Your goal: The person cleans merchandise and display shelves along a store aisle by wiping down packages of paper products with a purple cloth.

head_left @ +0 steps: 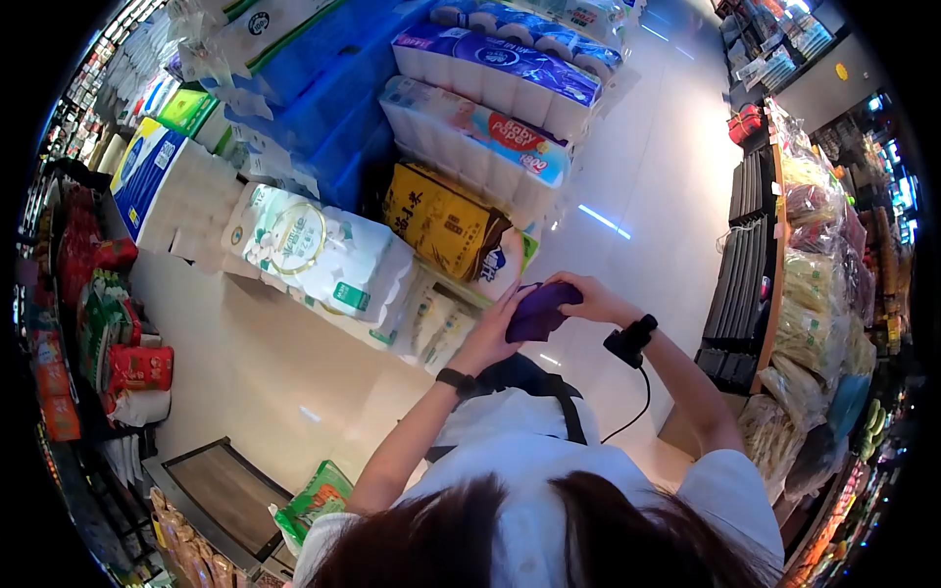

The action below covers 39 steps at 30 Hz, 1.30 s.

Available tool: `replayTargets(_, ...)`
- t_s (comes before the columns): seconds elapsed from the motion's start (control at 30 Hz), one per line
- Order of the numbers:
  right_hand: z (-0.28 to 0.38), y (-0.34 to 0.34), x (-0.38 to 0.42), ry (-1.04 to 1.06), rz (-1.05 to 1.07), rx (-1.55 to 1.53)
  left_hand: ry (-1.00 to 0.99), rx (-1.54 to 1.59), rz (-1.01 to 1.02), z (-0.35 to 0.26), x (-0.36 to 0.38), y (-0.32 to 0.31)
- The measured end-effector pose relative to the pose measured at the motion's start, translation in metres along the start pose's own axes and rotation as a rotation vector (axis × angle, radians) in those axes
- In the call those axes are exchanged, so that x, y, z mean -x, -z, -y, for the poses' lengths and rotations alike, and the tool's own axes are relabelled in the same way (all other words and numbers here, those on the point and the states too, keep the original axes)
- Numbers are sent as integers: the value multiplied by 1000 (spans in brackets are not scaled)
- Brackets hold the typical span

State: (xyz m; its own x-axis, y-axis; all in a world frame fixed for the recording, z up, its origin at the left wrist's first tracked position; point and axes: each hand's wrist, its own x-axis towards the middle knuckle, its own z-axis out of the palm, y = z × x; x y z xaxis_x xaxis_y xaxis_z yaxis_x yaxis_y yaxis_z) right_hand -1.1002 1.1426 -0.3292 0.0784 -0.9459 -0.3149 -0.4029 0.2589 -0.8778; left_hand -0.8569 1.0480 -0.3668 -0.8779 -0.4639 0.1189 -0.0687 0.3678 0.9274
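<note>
A folded purple cloth-like item point(537, 312) is held between both hands in front of the body. My left hand point(493, 331) is closed on its left side, with the fingertips partly behind it. At its upper right edge, my right hand point(591, 298) pinches it between thumb and fingers. Just beyond the hands lies a yellow-brown package point(444, 218) on the stack of goods. To its left is a white and green tissue pack point(316, 252). Both wrists wear black bands, and a cable hangs from the right one.
Stacked paper packs point(475, 132) and blue bins point(338, 118) stand ahead. A shelf of bagged goods point(814, 255) runs along the right. Red and green packages point(123, 343) line the left, and a green bag point(319, 498) is at lower left.
</note>
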Motion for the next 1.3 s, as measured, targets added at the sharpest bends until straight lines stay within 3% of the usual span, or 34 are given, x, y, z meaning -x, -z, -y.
replayTargets(0.07, -1, 12, 3, -67, 24, -11, 2, 23, 25, -1, -7, 1)
replayTargets(0.17, 5, 32, 0, 59, 8, 10, 20, 81, 15, -13, -23, 4)
replayTargets(0.47, 16, 151, -87, 374, -65, 312, -52, -258, -234, 12, -154, 13)
replayTargets(0.67, -15, 222, -170, 615, -263, 543, 110, -476, -456, 14, -254, 6)
replayTargets(0.7, -28, 229, -182, 581, -232, 596, 150, -527, -469, 28, -265, -2)
replayTargets(0.8, -101, 222, -213, 604, -22, 641, 268, -588, -490, 59, -277, -35)
replayTargets(1.0, -96, 215, -227, 628, 39, 699, 389, -634, -513, 76, -279, -54)
replayTargets(1.3, -69, 213, -282, 691, -10, 744, 486, -543, -614, 65, -306, -5)
